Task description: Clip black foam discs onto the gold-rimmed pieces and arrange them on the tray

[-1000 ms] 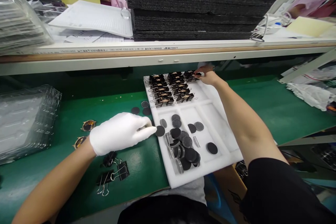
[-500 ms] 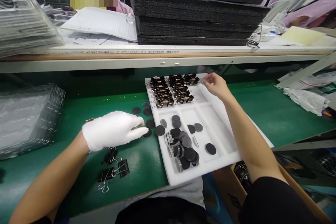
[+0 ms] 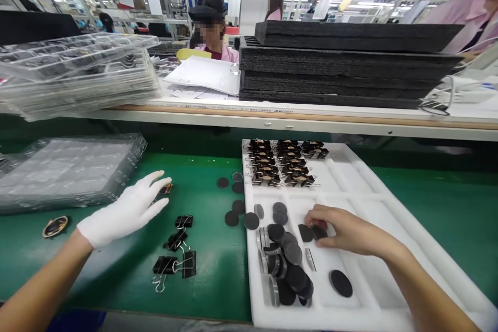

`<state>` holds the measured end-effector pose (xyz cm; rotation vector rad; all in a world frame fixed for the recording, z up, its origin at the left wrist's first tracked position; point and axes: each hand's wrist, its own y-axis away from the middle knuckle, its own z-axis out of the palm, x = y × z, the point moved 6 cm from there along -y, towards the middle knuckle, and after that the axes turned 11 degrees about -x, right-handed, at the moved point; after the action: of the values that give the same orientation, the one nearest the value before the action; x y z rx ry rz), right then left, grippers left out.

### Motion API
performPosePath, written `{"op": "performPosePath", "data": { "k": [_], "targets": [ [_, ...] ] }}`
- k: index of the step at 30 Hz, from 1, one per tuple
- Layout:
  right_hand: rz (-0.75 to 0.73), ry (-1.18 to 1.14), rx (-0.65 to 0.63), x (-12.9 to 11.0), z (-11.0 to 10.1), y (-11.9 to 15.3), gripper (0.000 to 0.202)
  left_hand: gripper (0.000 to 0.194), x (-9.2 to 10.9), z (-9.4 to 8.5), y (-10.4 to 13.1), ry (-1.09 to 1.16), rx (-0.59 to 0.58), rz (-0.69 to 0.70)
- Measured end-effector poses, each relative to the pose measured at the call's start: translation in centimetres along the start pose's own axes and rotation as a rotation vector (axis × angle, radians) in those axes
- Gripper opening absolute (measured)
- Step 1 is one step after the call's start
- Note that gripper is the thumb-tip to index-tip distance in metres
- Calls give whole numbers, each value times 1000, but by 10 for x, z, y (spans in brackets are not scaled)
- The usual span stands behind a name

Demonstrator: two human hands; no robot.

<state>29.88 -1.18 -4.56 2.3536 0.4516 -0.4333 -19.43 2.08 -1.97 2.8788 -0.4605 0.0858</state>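
In the white foam tray [image 3: 361,176], middle compartment, bare right hand [image 3: 346,232] pinches a flat black disc [image 3: 318,231]. Left of the tray, gloved left hand [image 3: 126,211], fingers spread, touches a small brass-rimmed oval piece [image 3: 166,188].

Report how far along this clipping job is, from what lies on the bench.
Done: rows of clipped pieces fill the white tray's far compartment. In hand: the bare right hand pinches a dark disc in the tray; the gloved left hand touches a gold-rimmed piece. Left: piled discs, loose binder clips, another gold-rimmed piece.
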Motion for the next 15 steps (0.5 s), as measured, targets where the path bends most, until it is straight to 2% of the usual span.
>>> {"op": "performPosePath", "data": {
  "k": [3,6,10,13,15],
  "targets": [
    [-43,-47,-22,8,-3,1,23,74,-23,32,14,-61,46,-29],
    [-15,-100,14,18,-5,2,34,70,-37,48,24,-111,45,-129],
    [12,-158,118,31,-8,2,37,62,-32,45,27,6,40,-96],
    [-34,-179,203,31,-12,-1,31,79,-33,41,23,147,31,-145],
    [-78,-171,242,21,-15,-3,28,87,-34,41,17,211,22,-142]
  ]
}}
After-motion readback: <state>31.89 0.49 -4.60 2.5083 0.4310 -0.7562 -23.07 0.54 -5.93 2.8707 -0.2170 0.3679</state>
